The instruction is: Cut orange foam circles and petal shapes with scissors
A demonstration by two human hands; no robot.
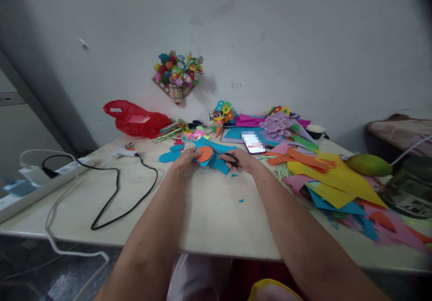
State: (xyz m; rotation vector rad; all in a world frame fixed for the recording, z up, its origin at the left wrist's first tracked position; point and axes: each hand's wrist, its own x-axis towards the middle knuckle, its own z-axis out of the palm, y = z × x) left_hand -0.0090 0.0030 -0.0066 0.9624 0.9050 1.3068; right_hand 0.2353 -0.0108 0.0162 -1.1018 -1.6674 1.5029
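Flowers (180, 69) in vase (176, 93), right fingers (224, 157) gripping scissors (232, 159)

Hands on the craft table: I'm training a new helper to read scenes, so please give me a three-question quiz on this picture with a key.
1. What tool is in the right hand?
2. True or false: the left hand holds an orange circle in front of some blue sheet.
3. Fill in the blank: a bunch of colourful flowers hangs on the ____.

Key:
1. Scissors, with black handles.
2. True.
3. Wall.
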